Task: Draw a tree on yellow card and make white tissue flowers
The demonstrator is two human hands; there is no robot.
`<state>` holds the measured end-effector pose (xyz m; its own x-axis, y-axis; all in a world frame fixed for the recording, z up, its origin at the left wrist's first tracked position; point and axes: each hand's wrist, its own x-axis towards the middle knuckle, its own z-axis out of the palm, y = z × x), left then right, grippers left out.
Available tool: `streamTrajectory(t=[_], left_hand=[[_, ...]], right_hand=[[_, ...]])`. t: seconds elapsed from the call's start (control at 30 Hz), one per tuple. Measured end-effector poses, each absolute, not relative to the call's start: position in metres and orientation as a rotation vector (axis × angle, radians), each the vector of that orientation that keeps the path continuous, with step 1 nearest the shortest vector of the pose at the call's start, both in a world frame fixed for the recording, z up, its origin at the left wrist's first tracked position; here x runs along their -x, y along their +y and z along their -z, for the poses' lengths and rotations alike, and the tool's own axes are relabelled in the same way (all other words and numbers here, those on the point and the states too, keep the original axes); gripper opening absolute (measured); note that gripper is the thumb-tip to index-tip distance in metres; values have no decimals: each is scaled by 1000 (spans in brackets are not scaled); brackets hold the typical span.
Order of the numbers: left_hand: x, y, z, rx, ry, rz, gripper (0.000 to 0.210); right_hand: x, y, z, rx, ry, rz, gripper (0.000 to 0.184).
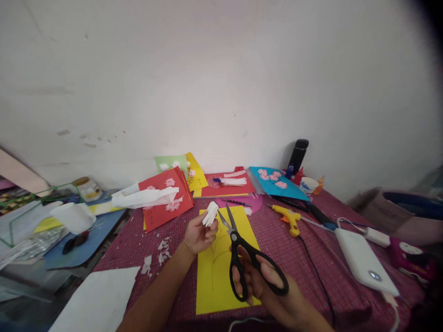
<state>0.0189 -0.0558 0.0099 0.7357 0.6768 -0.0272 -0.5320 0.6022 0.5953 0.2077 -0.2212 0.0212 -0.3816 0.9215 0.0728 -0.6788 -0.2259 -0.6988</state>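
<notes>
Scissors [235,237]: one pair
Glue gun [293,221]: one
Left hand [200,236]: pinching one white paper [210,214]
Right hand [263,288]: curled around scissors

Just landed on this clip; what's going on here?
A person at a table holds black-handled scissors, blades parted, in the right hand. The left hand pinches a small bundle of white paper strips close to the blade tips; whether they touch is hard to tell. Beneath the hands lies a yellow sheet with faint drawn lines. Farther back is a blue card bearing pink flowers; a yellow glue gun rests to the right.
</notes>
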Motion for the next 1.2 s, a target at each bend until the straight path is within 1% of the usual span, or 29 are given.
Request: streamTrajectory(t=[0.23, 0.5, 0.67, 0.83, 1.2], left_hand=[[-20, -56, -8, -625, 267, -702, 28], [-21, -56, -6, -668, 297, -682, 28], [-22, -57, -4, -726, 343, -685, 28], [-23, -59, -1, -847, 371, -691, 21], [-26, -65, 1, -1012, 363, -605, 21]], right_hand=[[-207, -219, -23, 485, -757, -1823, 45], [-208, -217, -24, 482, -749, -1830, 45], [-210, -217, -26, 454, -733, -1847, 40], [-214, -217, -23, 439, -674, -1891, 41], [-217, -222, -23, 464, -658, -1876, 41]])
